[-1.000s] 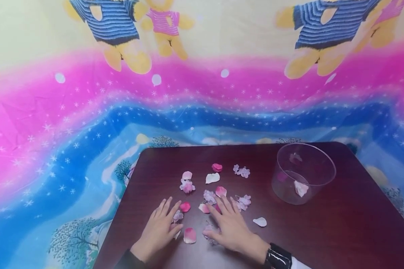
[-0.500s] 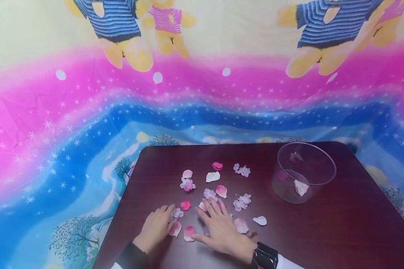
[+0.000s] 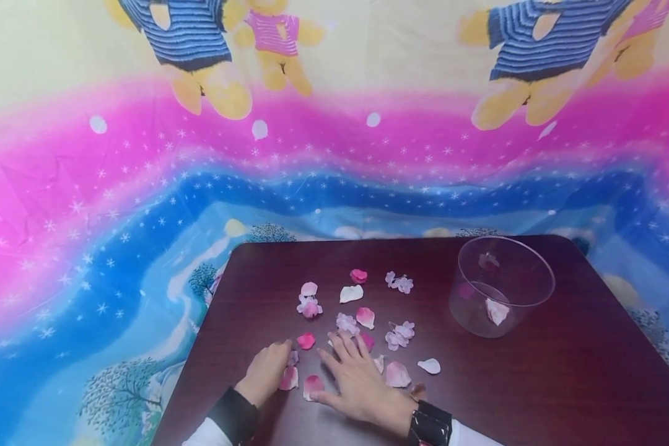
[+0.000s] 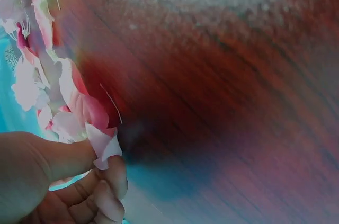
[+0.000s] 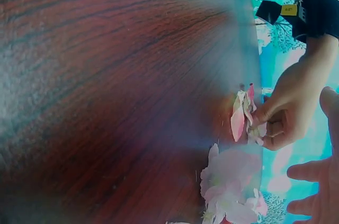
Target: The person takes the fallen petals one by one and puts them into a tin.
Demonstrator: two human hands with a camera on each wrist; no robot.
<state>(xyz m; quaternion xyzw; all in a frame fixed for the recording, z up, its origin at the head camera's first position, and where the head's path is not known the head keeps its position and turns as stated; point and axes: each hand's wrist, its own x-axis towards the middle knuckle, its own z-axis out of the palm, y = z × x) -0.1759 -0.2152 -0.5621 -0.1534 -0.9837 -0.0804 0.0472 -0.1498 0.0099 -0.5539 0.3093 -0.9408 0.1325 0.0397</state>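
My left hand (image 3: 266, 371) is at the left of the scattered petals, thumb and fingers curled in. In the left wrist view its thumb and fingertips pinch a pale pink petal (image 4: 104, 145); a lilac blossom (image 3: 294, 357) shows beside the fingers in the head view. A pink-and-white petal (image 3: 289, 378) lies close by that hand. My right hand (image 3: 359, 387) spreads its fingers low over the middle of the scatter, partly covering a lilac blossom (image 3: 347, 324) and a deep pink petal (image 3: 366, 342). Its thumb tip overlaps another pink petal (image 3: 313, 385).
A clear round tub (image 3: 502, 303) with several petals inside stands at the right of the dark wooden table (image 3: 580, 371). More petals and lilac blossoms (image 3: 400, 335) lie toward the back. A white petal (image 3: 429, 366) rests right of my right hand. A patterned cloth (image 3: 368, 148) hangs behind.
My left hand's fingers have curled in from spread to a pinch. My right hand has shifted left and toward me, uncovering a large pale pink petal and a brownish piece near its wrist.
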